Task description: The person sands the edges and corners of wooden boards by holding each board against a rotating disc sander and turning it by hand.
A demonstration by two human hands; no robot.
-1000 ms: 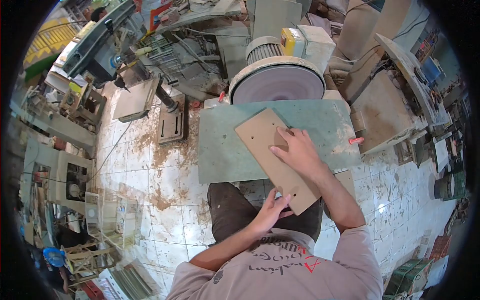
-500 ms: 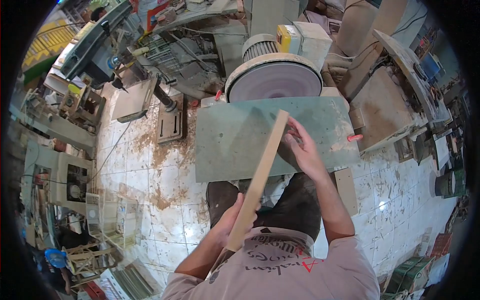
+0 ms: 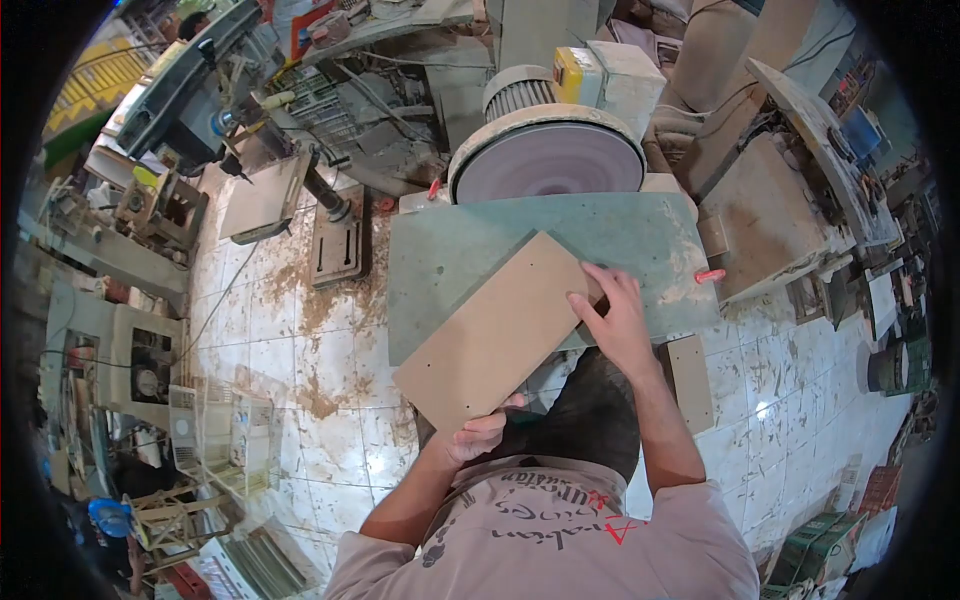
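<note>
A tan rectangular wooden board with a few small dark holes lies slantwise in front of me, its broad face up. My left hand is closed on its near lower edge, with part of the fingers hidden underneath. At the far right corner, my right hand grips the edge, thumb on top. The board's far part is over the green worktable of a disc sander. Behind that table stands the round sanding disc, its face toward me and apart from the board.
Red clamp handles stick out at the table's sides. A drill press base stands to the left on a tiled floor strewn with sawdust. Another board is low at my right. Plastic crates sit at the lower left.
The board has turned from edge-on to broad face up, now slanting over the table. My left hand has shifted to its lower edge, and my right hand has closed on the far corner.
</note>
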